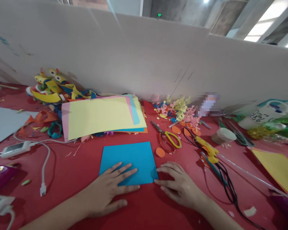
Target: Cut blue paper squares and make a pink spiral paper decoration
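A blue sheet of craft paper (127, 156) lies flat on the red table in front of me. Spread across its lower left part is my left hand (115, 185), fingers apart and palm down, with the thumb resting on the table. At the sheet's right edge my right hand (176, 182) touches the lower right corner with its fingertips. Its fingers are slightly bent and apart, and I see nothing held in them. Just beyond the right hand are an orange paper oval (160, 152) and scissors (169, 136) with yellow and red handles.
A stack of coloured paper (100, 116) lies behind the blue sheet. To the right are a yellow glue gun (207, 148) with a black cord and a small cup (223, 136). A white charger (15, 149) with its cable lies left. A pale partition (134, 54) borders the table's back.
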`<state>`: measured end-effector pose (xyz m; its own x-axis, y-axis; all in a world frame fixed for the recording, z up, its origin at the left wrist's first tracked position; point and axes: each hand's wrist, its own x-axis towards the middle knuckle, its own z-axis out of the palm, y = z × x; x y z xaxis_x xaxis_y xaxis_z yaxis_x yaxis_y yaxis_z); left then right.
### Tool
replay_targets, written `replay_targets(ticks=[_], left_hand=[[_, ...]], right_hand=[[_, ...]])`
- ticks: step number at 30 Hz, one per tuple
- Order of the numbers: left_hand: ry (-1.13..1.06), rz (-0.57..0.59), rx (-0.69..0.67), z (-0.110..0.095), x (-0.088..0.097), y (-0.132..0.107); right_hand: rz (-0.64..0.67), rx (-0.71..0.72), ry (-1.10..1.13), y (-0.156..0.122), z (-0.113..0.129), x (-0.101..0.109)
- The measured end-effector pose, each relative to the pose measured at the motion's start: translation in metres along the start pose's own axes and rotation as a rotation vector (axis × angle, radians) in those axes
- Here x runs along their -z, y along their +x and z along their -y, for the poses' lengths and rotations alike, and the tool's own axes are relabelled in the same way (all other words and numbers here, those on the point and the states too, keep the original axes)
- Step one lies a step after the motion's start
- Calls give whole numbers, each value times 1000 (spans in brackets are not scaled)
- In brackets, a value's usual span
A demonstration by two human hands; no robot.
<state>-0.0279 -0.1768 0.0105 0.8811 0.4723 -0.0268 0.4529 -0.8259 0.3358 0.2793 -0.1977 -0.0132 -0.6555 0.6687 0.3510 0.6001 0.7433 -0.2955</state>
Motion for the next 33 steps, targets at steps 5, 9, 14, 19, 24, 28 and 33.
replay_targets(ticks=[5,9,14,19,24,28,33], left_hand=[[-1,-11,12,-3,1,-1],[18,-44,49,-4,5,-9],[41,-99,99,2,15,-37],[30,-163,158,14,21,-74],[-34,-212,147,19,16,-95],[-71,-284,148,18,11,-92],[-43,-299,173,7,6,-80]], right_hand=[[4,-50,64,0,-1,0],[26,-76,68,1,1,1],[28,-91,65,0,2,2],[31,-91,77,-1,2,1],[28,-71,85,-3,-2,0],[24,-67,73,-4,-2,-1],[18,-78,74,-2,-2,-1]])
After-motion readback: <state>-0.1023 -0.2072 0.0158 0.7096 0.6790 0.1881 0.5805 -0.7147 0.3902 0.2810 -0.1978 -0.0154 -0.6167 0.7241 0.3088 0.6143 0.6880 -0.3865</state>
